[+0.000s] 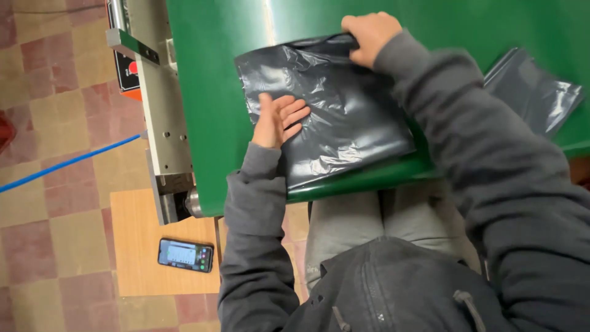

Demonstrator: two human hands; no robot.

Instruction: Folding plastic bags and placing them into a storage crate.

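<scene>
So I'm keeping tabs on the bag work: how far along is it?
Mid-bag. The left hand lies flat on the dark plastic bag on the green belt, while the right hand pinches its far edge. Another dark bag lies at the right; whether it is finished cannot be told.

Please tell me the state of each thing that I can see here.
Dark plastic bag: flat on the green belt, crinkled.
Left hand: open, pressing the bag.
Right hand: pinching the bag's far edge.
Second bag: lying loose.
Phone: screen lit.
</scene>
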